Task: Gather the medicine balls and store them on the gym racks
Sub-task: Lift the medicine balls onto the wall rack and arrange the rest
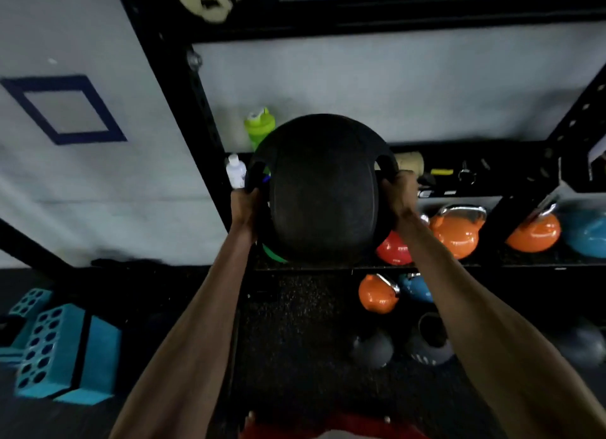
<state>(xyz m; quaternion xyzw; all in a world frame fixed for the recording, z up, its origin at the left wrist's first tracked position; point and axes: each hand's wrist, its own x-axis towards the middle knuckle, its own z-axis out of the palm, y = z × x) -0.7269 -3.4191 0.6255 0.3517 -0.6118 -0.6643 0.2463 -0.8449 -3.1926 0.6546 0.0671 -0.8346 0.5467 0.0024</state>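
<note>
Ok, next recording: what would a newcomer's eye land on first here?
The black medicine ball at centre frame, gripped by its side handles in the left hand and right hand, held up in front of the black rack. Next, the bright orange kettlebells on the rack's shelf to the right, and a green bottle behind the ball's upper left.

Held medicine ball point(323, 189): matt black, finely pebbled, rubbery. Orange kettlebell point(457, 236) right of the grip: glossy coat, shiny metal handle.
</note>
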